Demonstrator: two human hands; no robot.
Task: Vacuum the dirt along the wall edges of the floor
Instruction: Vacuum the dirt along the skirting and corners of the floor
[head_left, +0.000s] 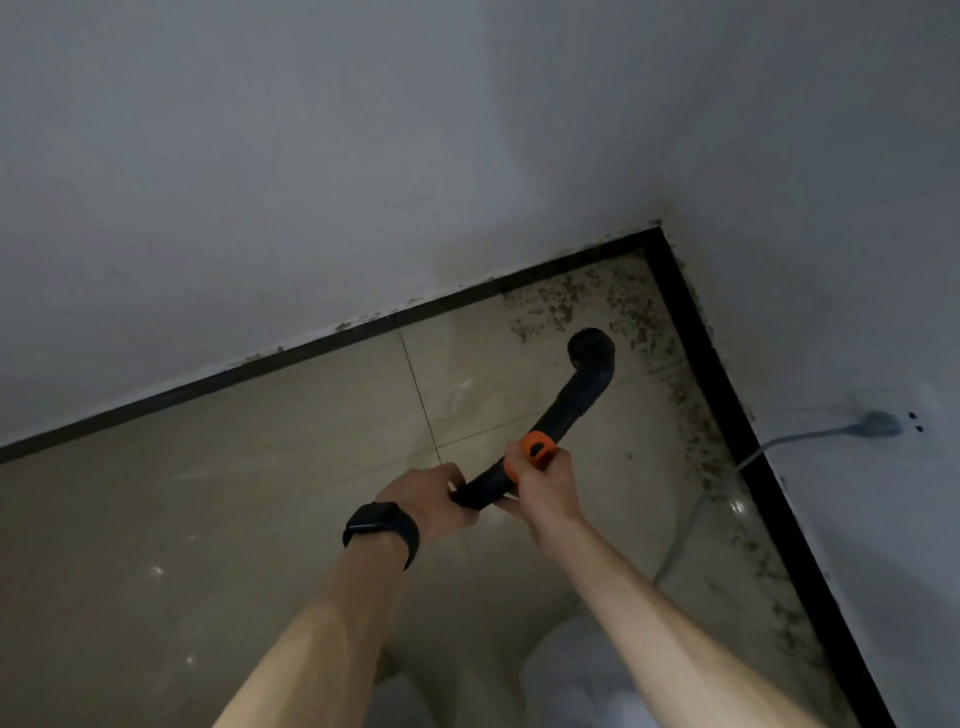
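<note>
We hold the vacuum wand (574, 410), judged stiff and light, left grip (434, 499) clamped on its rear bend, right grip (545, 488) clamped at the orange collar (537, 447), nozzle (592, 353) beside corner dirt (566, 296).

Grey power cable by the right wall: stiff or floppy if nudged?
Probably floppy: the grey power cable sags from its plug and curves loosely across the floor. Likely light, so it may slide or snag on the nozzle.

no legible text, labels or numbers in view, black vacuum hose (571, 410) plain, its orange collar (537, 448) unmarked, wristwatch (382, 527) shows nothing readable
</note>
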